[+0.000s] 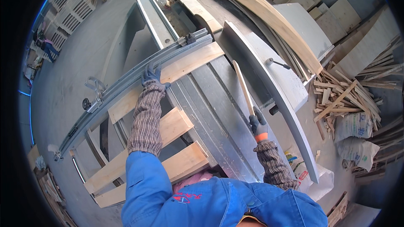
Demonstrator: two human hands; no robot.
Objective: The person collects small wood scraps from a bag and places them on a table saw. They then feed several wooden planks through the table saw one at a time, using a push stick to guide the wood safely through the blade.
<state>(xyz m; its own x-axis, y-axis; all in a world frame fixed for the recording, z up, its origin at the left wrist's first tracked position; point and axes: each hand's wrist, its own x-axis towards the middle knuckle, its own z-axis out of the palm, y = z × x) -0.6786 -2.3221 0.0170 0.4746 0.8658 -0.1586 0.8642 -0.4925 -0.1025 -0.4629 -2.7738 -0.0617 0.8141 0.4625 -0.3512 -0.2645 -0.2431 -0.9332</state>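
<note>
A pale wooden board (193, 62) lies along the metal fence (179, 53) across the sliding saw table (206, 101). My left hand (153, 77), in a grey-blue glove, grips this board, its fingers reaching onto the fence. To the right, my right hand (258, 124), in a dark glove with an orange cuff, is closed around the near end of a thin wooden stick (243, 85). The stick points away from me over the table, beside the long grey rip fence (269, 80). A saw blade cannot be made out clearly.
Two shorter boards (176, 125) (185, 162) rest on the frame left of the table. Long curved-looking planks (269, 12) lie beyond the rip fence. Offcuts (345, 96) and white sacks (353, 126) are heaped at right. A person (46, 44) stands far left near pallets.
</note>
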